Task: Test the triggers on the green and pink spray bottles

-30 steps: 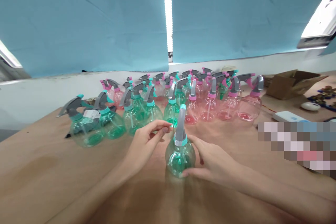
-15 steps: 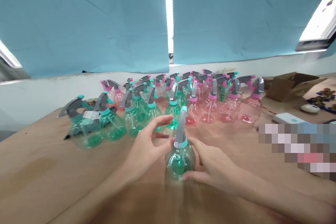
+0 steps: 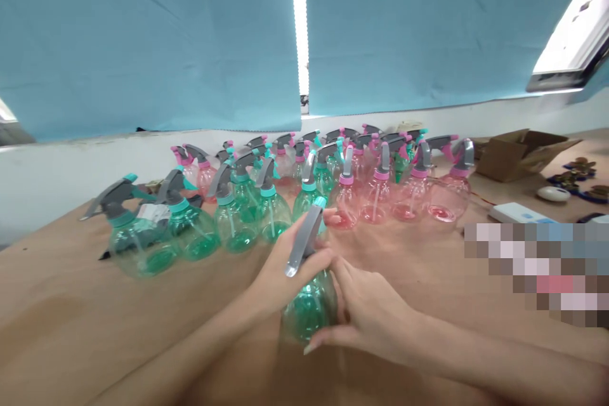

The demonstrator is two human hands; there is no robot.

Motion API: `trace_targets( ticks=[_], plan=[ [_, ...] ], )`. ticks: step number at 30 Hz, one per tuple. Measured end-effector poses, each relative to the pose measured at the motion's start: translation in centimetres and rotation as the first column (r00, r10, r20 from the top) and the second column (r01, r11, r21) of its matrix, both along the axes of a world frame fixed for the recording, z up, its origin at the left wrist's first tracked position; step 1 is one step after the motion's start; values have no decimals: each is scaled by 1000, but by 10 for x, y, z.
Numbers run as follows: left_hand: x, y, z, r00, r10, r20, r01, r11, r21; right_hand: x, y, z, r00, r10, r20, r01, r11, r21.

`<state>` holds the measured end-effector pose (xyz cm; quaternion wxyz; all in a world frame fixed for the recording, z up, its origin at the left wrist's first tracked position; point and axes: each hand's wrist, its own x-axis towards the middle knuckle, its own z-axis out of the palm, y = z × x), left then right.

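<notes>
Head view: the person's left hand (image 3: 285, 269) was closed round the neck of a green spray bottle (image 3: 308, 314), thumb across the front, beneath the grey spray head (image 3: 306, 238); the right hand (image 3: 373, 298) gripped the bottle's right side, thumb low by the base. The bottle was at the near middle of the table (image 3: 409, 263); whether its base touched the wood could not be told. Judged best handling: right hand to steady the round body without squeezing it, left hand to bear on the collar, with pressure off the trigger. Count: two hands, one bottle held; front row, five green bottles (image 3: 193, 231) and four pink bottles (image 3: 413, 196); back bottles (image 3: 359, 160) overlapped too much for a sure count; one cardboard box (image 3: 502, 155), one white mouse (image 3: 553, 194)
</notes>
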<state>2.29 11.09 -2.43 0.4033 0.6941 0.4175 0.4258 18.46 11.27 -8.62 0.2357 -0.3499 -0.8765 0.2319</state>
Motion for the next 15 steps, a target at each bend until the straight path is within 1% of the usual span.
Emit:
trace_targets(
  ticks=[4, 7, 11, 15],
  plan=[
    [-2, 0, -3, 1000, -10, 10, 10, 1000, -6, 12, 8, -1, 996, 91, 15, -91, 996, 2],
    [-2, -2, -3, 1000, 6, -4, -6, 1000, -16, 27, 20, -9, 989, 144, 42, -146, 989, 27],
    [-4, -2, -5, 999, 44, -29, -45, 999, -22, 46, 37, -26, 985, 117, 129, -121, 992, 29],
    [-7, 2, -9, 998, 15, -62, -17, 1000, -27, 54, 42, -36, 987, 85, 137, -88, 996, 12]
  ],
)
